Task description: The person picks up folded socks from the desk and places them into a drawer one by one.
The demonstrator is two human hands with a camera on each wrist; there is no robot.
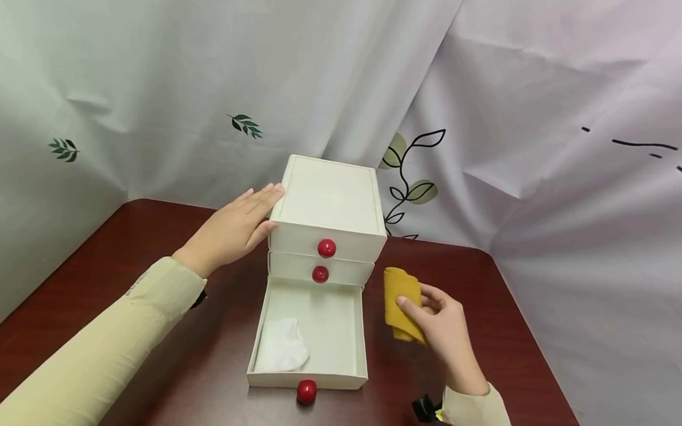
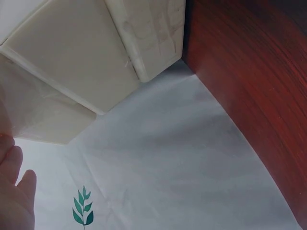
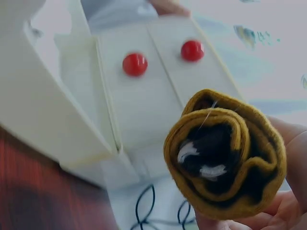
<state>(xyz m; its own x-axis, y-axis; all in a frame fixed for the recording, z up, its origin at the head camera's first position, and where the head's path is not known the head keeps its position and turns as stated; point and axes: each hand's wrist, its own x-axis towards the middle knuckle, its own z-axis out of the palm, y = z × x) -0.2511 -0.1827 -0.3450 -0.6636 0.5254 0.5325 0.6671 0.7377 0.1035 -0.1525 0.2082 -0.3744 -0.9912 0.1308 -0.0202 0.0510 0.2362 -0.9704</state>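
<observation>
A white desktop drawer unit (image 1: 330,197) with red round knobs stands on the table, its bottom drawer (image 1: 328,338) pulled out toward me. Inside that drawer, at the left, lies a crumpled white cloth-like piece (image 1: 284,347). My left hand (image 1: 227,231) rests against the unit's upper left side with its fingers straight. To the right of the drawer, my right hand (image 1: 441,320) pinches a rolled mustard-yellow cloth (image 1: 401,303) between thumb and fingers, above the table. In the right wrist view the roll's end (image 3: 225,158) shows a black inside with white marks.
The upper two drawers are closed, each with a red knob (image 1: 326,247). Another red knob (image 1: 306,392) juts from the front of the pulled-out drawer. The dark red wooden table (image 1: 457,267) is backed by a pale curtain (image 1: 199,76) with leaf prints.
</observation>
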